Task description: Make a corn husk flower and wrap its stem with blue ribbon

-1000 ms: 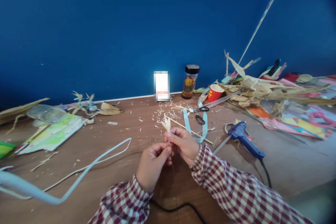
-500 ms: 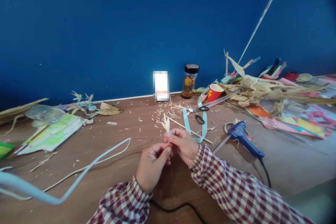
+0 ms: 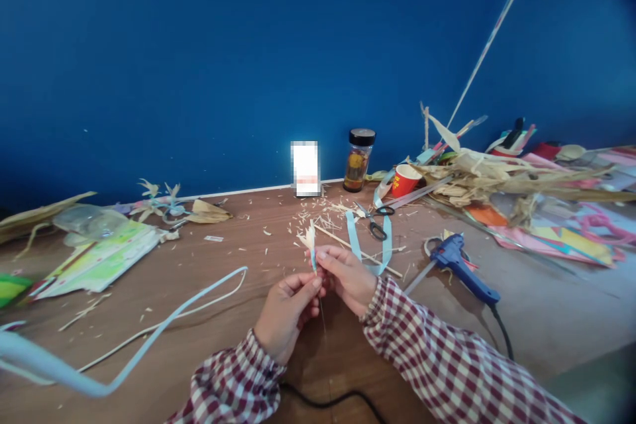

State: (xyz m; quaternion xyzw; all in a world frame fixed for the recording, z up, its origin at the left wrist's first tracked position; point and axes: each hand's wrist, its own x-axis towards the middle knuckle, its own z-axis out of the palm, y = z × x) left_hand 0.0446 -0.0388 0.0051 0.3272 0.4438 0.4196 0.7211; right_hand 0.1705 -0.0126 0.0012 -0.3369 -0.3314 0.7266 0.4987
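A small pale corn husk flower [image 3: 311, 236] stands upright between my two hands, its petals pointing up and some light blue wrap showing on its stem. My left hand [image 3: 288, 308] is closed, pinching the lower end of the stem between thumb and fingertips. From the right side, my right hand [image 3: 348, 277] closes its thumb and curled fingers against the flower's stem; the fingertips partly hide the grip. A thin line hangs below the fingers. Just beyond lie a thin stick [image 3: 342, 244], a light blue ribbon [image 3: 354, 238] and black-handled scissors [image 3: 378, 230].
On the right lies a blue glue gun [image 3: 454, 258] with its cord. Behind are a lidded jar [image 3: 358, 162], a red paper cup [image 3: 406, 181] and heaped corn husks [image 3: 497, 172]. Scraps litter the table [image 3: 199, 298]. A light blue strip [image 3: 169, 318] arches up at left.
The right fingers have shifted off the flower's front, uncovering blue wrap on its stem. The petals look turned slightly. The whole view has tipped up a little.
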